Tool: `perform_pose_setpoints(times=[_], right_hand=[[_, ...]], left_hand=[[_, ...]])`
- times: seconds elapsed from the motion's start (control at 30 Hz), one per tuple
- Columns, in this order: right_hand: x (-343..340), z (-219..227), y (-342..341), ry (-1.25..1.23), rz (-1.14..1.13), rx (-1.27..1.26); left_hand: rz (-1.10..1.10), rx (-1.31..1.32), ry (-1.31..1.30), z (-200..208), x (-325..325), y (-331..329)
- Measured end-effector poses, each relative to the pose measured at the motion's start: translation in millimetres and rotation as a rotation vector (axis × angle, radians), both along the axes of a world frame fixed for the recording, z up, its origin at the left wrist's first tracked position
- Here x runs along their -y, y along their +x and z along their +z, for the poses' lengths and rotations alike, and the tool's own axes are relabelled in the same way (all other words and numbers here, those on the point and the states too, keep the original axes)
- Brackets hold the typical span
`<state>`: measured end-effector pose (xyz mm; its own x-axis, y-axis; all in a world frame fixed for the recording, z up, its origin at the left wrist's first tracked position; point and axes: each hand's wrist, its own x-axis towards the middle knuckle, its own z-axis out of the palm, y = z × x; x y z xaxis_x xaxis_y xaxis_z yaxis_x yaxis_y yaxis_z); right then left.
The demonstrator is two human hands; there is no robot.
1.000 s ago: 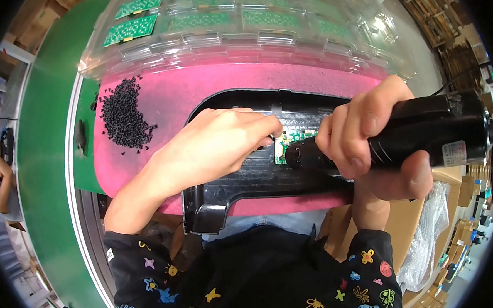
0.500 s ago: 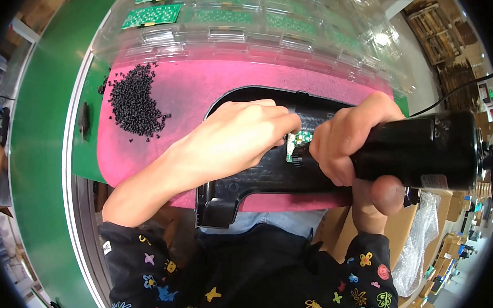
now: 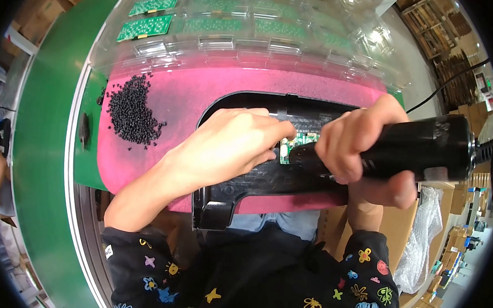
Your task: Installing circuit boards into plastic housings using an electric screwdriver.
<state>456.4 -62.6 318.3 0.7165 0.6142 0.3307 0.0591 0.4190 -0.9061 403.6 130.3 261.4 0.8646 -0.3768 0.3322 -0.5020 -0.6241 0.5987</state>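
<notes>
A black plastic housing (image 3: 256, 182) lies in front of me, its hollow side up. Inside it sits a small green circuit board (image 3: 284, 154), partly covered by my hands. My left hand (image 3: 230, 139) reaches over the housing from the left, fingers curled and fingertips at the board's upper left edge; whatever they pinch is hidden. My right hand (image 3: 353, 143) is wrapped round a black electric screwdriver (image 3: 419, 146), held almost level. Its dark nose points left and meets the board's lower part; the bit's tip and any screw cannot be made out.
A pile of small black screws (image 3: 131, 112) lies on the pink mat (image 3: 177, 100). Behind it, clear plastic trays (image 3: 230, 44) hold several green circuit boards (image 3: 145, 28). A dark pointed tool (image 3: 84, 129) rests at left. Bubble wrap (image 3: 420, 241) and cardboard boxes stand at right.
The screwdriver's nose has shifted slightly on the board, and my right thumb has moved a little. My left hand stays at the board's edge. The whole view has shifted slightly.
</notes>
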Motion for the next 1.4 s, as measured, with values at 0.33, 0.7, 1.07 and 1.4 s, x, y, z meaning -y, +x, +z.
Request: perform_pose_setpoints(times=[0.33, 0.7, 1.07, 1.4], right_hand=[[24, 2, 25, 0.396, 0.081, 0.109], [42, 1, 38, 0.422, 0.195, 0.327], [72, 2, 29, -0.1, -0.248, 0.14], [61, -5, 33, -0.082, -0.116, 0.09]], left_hand=[[-0.036, 0.103, -0.231, 8, 9, 6], [-0.115, -0.066, -0.315, 11, 10, 4], [0.35, 0.33, -0.197, 8, -2, 19], [0.447, 0.149, -0.075, 1, -7, 20]])
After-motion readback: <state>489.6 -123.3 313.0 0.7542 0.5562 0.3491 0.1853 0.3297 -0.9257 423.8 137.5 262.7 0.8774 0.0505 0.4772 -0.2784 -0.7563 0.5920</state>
